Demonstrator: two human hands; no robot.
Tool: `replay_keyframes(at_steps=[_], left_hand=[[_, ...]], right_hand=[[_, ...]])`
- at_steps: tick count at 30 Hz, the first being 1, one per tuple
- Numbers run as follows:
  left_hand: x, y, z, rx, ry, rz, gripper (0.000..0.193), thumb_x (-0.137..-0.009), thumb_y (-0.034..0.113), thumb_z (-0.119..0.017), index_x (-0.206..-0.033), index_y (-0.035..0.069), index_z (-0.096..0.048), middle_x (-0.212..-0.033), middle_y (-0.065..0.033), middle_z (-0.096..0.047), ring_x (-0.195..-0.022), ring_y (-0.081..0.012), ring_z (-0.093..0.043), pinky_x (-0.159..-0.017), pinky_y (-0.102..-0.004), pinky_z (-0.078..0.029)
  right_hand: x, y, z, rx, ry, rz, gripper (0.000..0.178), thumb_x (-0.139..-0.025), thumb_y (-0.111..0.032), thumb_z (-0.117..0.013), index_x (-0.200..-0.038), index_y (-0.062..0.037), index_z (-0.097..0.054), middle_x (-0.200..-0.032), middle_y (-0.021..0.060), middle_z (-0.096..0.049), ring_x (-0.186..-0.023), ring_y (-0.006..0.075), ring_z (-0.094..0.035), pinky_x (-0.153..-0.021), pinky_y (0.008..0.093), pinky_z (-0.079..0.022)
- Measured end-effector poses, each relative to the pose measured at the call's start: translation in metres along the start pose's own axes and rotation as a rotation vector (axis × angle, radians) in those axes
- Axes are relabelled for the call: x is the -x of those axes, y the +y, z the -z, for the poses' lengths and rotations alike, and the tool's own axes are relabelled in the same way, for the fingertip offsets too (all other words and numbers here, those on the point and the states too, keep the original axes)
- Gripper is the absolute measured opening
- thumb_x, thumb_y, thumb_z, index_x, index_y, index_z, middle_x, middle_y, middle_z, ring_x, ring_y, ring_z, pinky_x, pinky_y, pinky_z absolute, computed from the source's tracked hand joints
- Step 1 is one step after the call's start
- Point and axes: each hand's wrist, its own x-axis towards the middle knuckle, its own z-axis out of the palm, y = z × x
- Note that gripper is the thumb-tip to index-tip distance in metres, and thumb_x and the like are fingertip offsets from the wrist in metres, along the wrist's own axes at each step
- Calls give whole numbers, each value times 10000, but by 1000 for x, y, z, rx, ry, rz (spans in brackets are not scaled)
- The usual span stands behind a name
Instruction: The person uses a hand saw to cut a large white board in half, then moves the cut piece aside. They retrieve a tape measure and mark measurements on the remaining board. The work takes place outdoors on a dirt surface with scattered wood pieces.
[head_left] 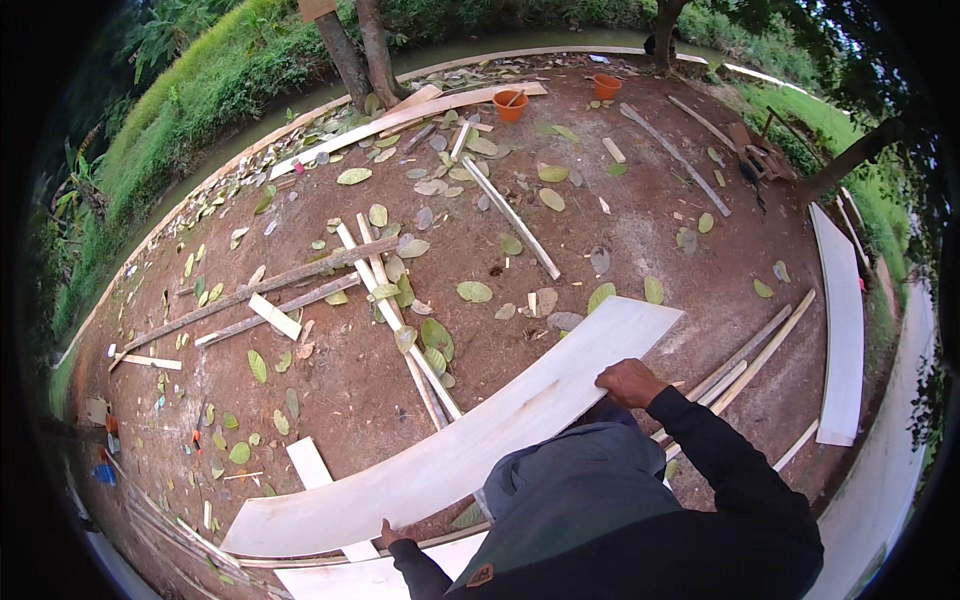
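Observation:
A long, pale wooden board (470, 430) lies across in front of my body, its right end higher in the picture than its left. My right hand (632, 383) is closed over the near edge toward the board's right end. Lower left, my left hand (392, 536) grips the same near edge, thumb on top and the other fingers mostly hidden. Under the board's left part, a shorter pale plank (309, 463) sticks out. Another light board (350, 578) shows at the bottom beside my left forearm.
Crossed timber strips (385, 300) lie on the leaf-strewn dirt ahead. Two orange buckets (510, 106) stand farther off. Long poles (760, 350) and a wide white board (840, 330) lie to the right. Tree trunks (345, 55) rise near a water channel at the back.

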Motion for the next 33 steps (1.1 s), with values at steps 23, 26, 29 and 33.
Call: replay_keyframes(at_steps=[23, 26, 29, 33], left_hand=[[93, -26, -154, -513, -436, -156, 361, -959, 245, -554, -1256, 41, -577, -1200, -172, -644, -1095, -373, -614, -968, -546, -509], [125, -61, -180, -504, -428, -168, 350, -956, 225, -546, -1249, 36, -577, -1189, -175, -646, -1084, -375, -618, -961, -544, -514], [158, -114, -211, -504, -444, -156, 338, -954, 205, -539, -1242, 32, -576, -1178, -178, -647, -1074, -377, -621, -954, -541, -520], [200, -182, -250, -482, -474, -133, 324, -950, 179, -528, -1232, 26, -575, -1163, -183, -649, -1059, -380, -626, -945, -537, -527]], right_hand=[[37, 80, -19, -128, 522, -229, 45, -725, -153, -652, -769, -141, -651, -788, 26, -638, -890, 233, -621, -886, 401, -431], [66, 125, 9, -286, 526, -204, 135, -701, -179, -682, -830, -139, -691, -819, 34, -668, -884, 245, -626, -872, 409, -421], [111, 179, 35, -294, 320, -338, 287, -648, -267, -730, -916, -164, -735, -878, 60, -706, -916, 282, -654, -914, 430, -409], [156, 252, 79, -280, 36, -521, 400, -635, -403, -738, -952, -159, -746, -883, 97, -723, -980, 295, -676, -938, 441, -427]])
